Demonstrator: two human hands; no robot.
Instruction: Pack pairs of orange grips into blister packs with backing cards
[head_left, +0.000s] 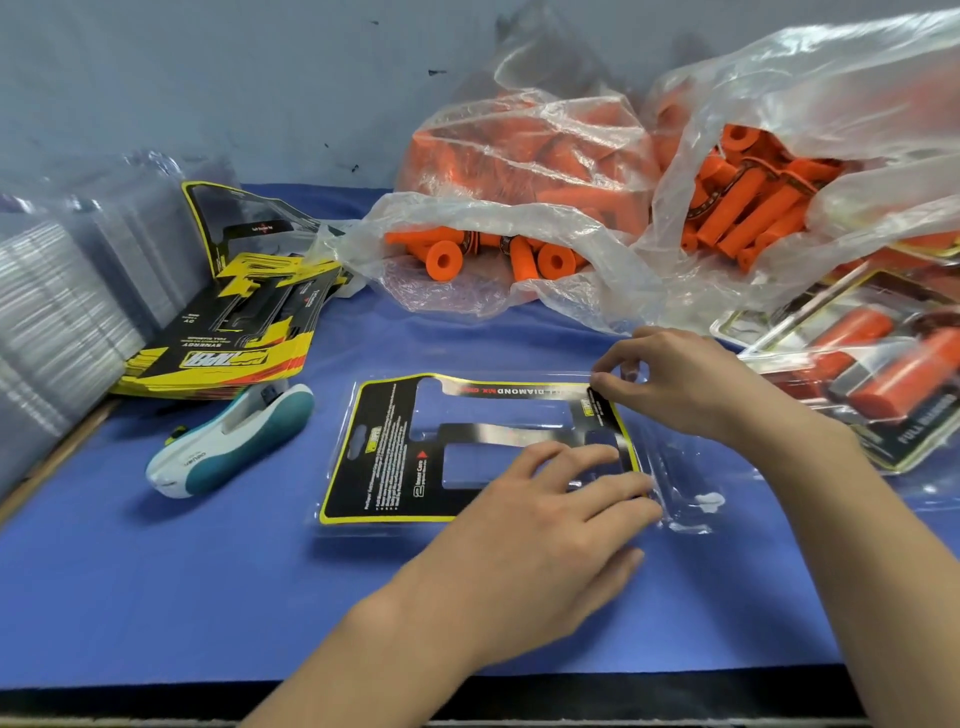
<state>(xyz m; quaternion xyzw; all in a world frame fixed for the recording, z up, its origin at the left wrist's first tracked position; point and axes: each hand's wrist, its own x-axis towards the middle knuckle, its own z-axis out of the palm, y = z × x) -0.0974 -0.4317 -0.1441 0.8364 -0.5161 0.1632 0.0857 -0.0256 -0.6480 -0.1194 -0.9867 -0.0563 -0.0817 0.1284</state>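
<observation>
The left hand (561, 525) is laid flat, fingers straight, on the backing card (384, 452), hiding its near right corner; the far right corner is pinched by the right hand (680, 384). The card is set mid-worktop (156, 597) in a barely discernible clear blister pack (685, 467), long axis left-right, "DIAMOND MX" upside down.

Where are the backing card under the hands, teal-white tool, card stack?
backing card (384, 457): head view, its black left panel.
teal-white tool (228, 444): head view, middle of its body.
card stack (223, 357): head view, top card's yellow logo.
</observation>
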